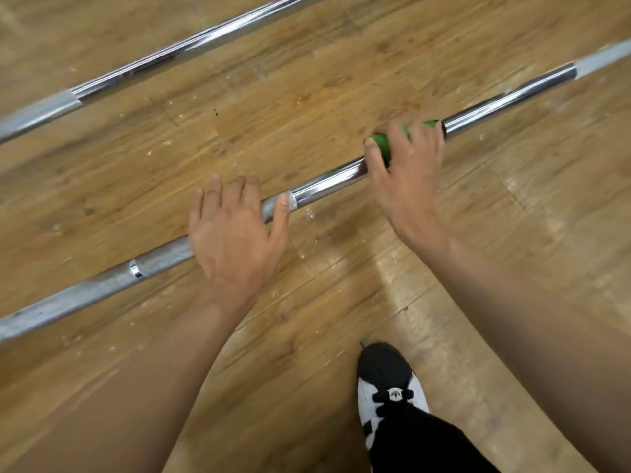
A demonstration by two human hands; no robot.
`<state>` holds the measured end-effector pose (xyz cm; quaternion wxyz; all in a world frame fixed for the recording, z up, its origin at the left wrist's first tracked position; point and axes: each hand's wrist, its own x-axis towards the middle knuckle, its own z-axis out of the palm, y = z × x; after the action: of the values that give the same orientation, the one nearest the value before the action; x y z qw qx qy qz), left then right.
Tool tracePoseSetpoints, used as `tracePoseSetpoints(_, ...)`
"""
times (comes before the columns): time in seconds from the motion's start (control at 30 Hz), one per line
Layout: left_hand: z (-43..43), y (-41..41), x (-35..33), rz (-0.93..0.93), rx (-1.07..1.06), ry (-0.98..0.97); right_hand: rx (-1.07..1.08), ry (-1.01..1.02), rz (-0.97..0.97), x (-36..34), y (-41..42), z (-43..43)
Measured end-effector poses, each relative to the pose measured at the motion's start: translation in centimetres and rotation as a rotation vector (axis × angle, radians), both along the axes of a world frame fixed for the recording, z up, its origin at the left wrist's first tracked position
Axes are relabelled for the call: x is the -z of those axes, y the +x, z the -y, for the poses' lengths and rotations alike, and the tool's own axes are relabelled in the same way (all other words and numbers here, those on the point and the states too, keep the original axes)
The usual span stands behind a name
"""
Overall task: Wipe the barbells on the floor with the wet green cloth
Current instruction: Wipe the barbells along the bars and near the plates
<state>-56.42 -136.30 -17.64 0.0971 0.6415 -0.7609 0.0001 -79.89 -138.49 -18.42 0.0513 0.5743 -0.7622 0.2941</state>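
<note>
Gripping the green cloth (382, 143) round the chrome shaft of the near barbell (327, 180), the right hand (406, 172) had its fingers curled closed; the left hand (232, 237) spread open over the knurling. Lying on the floor (273, 107), the bar looked heavy, rigid and slick; the knurling seemed the surer hold.

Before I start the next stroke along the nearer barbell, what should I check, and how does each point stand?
1. Green cloth wrapped round the nearer barbell: ok.
2. Right hand grips the cloth on the bar: ok.
3. Left hand steadying the bar: cannot tell; its fingers lie straight over the knurled part, but contact is unclear.
4. Chrome to the right of the cloth free of obstacles: ok.
5. Shoe apart from the bar: ok.
6. Cloth wet enough: cannot tell.
</note>
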Motion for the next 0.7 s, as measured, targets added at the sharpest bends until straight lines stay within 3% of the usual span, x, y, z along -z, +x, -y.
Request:
tracePoseSetpoints(0.13, -2.6, -0.4, -0.1, 0.000, -0.005, -0.010, -0.278, -0.041, -0.057, 0.4, 6.9, -4.2)
tracePoseSetpoints(0.23, -4.4, -0.7, -0.4, -0.008, -0.016, 0.007, -0.502, -0.016, -0.121, 0.5, 6.3, -6.0)
tracePoseSetpoints(0.4, -7.1, -0.9, -1.3, -0.017, 0.007, 0.159, -0.256, -0.046, -0.112, 0.3, -2.7, -6.5)
tracePoseSetpoints(0.57, -7.4, -1.8, -2.2, 0.124, 0.000, 0.346, -0.029, -0.028, -0.033, 0.7, -1.7, -8.9)
tracePoseSetpoints(0.7, -10.1, -2.0, -2.2, 0.098, 0.026, 0.260, -0.197, -0.026, -0.033, 0.6, 3.6, -12.6)
